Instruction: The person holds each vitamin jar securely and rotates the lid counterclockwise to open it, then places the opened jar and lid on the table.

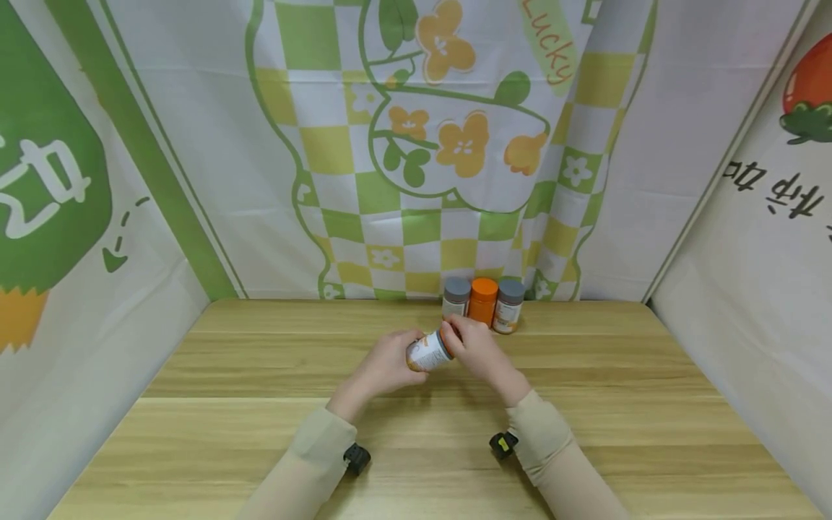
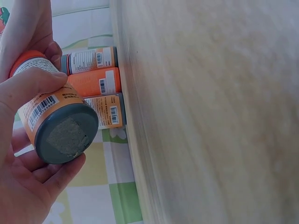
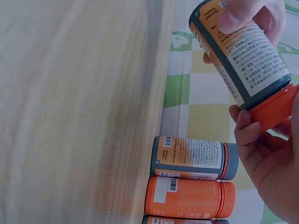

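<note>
A bottle (image 1: 427, 352) with an orange, white and dark grey body and an orange cap is held tilted above the table. The left hand (image 1: 388, 362) grips its body, thumb on the label; the bottle's dark base (image 2: 67, 134) faces the left wrist view. At the other end, the right hand (image 1: 477, 349) has its fingers round the orange cap (image 3: 275, 108). Whether the cap is loose cannot be told. Just behind the right hand stand a grey-capped bottle (image 1: 456, 296), an orange bottle (image 1: 483, 301) and another grey-capped bottle (image 1: 509, 306), side by side.
The wooden table (image 1: 260, 433) reaches back to a patterned curtain (image 1: 429, 238) directly behind the three standing bottles. Printed cloth walls rise at the left (image 1: 149, 289) and right (image 1: 728, 274). Small black devices sit at both wrists.
</note>
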